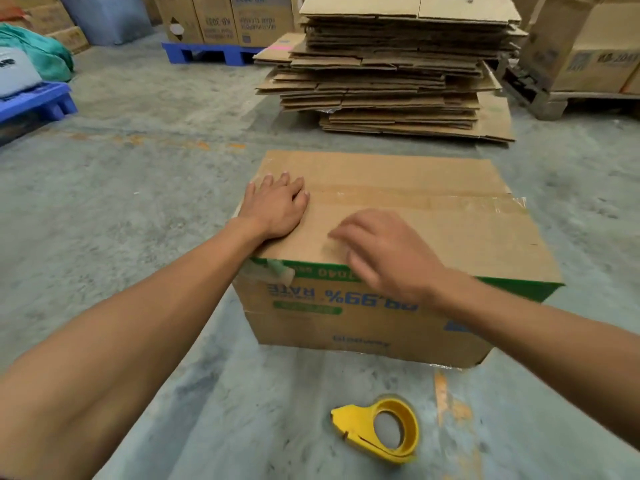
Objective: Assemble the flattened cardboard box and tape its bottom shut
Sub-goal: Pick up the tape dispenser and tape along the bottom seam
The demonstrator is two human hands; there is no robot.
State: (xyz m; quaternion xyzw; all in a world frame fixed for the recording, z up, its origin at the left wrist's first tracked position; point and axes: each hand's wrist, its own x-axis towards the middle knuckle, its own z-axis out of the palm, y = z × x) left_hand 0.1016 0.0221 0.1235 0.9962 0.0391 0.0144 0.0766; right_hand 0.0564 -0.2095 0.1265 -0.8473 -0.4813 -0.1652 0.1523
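An assembled cardboard box (433, 233) stands on the concrete floor with its print upside down and its flaps closed on top. A strip of clear tape (450, 200) runs along the seam between the flaps. My left hand (277, 209) lies flat on the box's left end, fingers spread, palm down. My right hand (388, 251) hovers blurred over the near edge of the box, fingers loosely apart, holding nothing. A yellow tape dispenser (381, 431) lies on the floor in front of the box.
A tall stack of flattened cardboard boxes (391, 74) sits just behind the box. Blue pallets (211, 53) carrying cartons stand at the back and left. More cartons on a wooden pallet (595, 57) are at the right. Bare concrete floor (138, 188) lies to the left.
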